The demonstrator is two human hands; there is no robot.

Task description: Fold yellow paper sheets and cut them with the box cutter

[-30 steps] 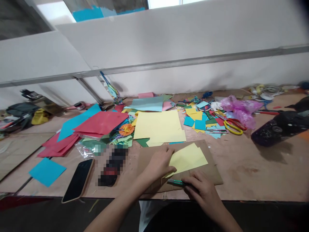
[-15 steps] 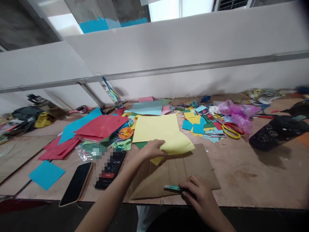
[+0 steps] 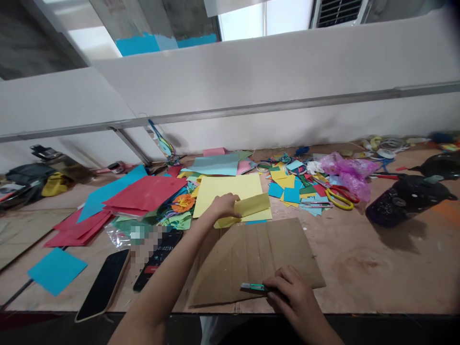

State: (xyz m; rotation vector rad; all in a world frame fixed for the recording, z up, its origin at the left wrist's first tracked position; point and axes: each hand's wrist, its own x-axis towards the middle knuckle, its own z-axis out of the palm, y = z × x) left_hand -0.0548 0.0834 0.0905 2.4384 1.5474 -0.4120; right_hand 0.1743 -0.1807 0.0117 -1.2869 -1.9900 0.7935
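Observation:
My left hand (image 3: 225,206) is closed on a darker yellow piece of paper (image 3: 254,205), held at the near edge of a pale yellow sheet (image 3: 230,184). That sheet lies flat on the table, and part of the darker piece hangs below my fingers. My right hand (image 3: 289,290) rests low over a cardboard sheet (image 3: 257,254), wrapped round a green utility knife (image 3: 256,287). The knife's metal end points left above the cardboard. A sliver of blue paper (image 3: 257,222) shows between the pale sheet and the cardboard.
Red sheets (image 3: 147,191), a blue square (image 3: 57,270) and two phones, one a dark phone (image 3: 104,282), lie to the left. Yellow-and-red-handled scissors (image 3: 339,199) lie among paper scraps (image 3: 285,181) at right. Beyond them are a pink plastic bag (image 3: 350,170) and a dark bottle (image 3: 402,201).
The pale yellow sheet, curled up under my left hand before, now lies flat. A darker yellow piece is in that hand instead. My right hand keeps the knife in nearly the same place.

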